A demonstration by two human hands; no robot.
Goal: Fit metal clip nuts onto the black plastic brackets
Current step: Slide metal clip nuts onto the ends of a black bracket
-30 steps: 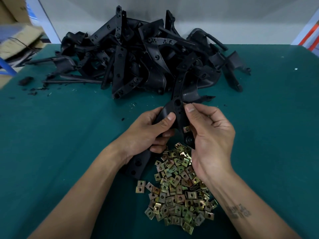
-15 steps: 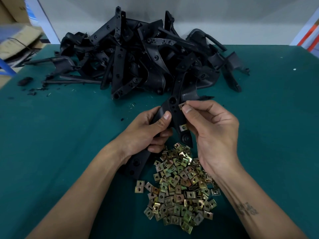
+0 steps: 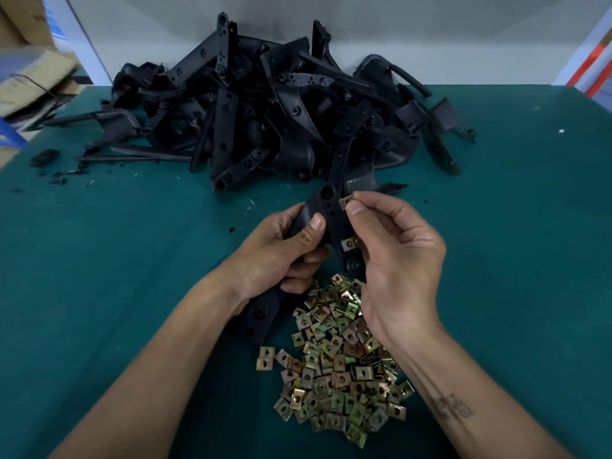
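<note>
My left hand (image 3: 281,250) grips a long black plastic bracket (image 3: 334,223) around its middle, thumb on top. The bracket's lower end (image 3: 258,316) sticks out below my wrist. One brass-coloured clip nut (image 3: 350,242) sits on the bracket's right edge. My right hand (image 3: 397,253) pinches another clip nut (image 3: 346,202) between thumb and forefinger, held against the bracket's upper right edge beside a large hole. A heap of loose clip nuts (image 3: 337,366) lies on the green table right below both hands.
A big pile of black brackets (image 3: 265,117) fills the back middle of the green table (image 3: 99,260). Black plastic crumbs (image 3: 44,157) lie at the far left. Cardboard boxes (image 3: 29,77) stand past the left edge. A grey wall closes the back.
My right hand has moved up from the bracket's lower right edge, where a fitted nut now shows, and brought another nut to the upper edge. The left hand holds steady.
</note>
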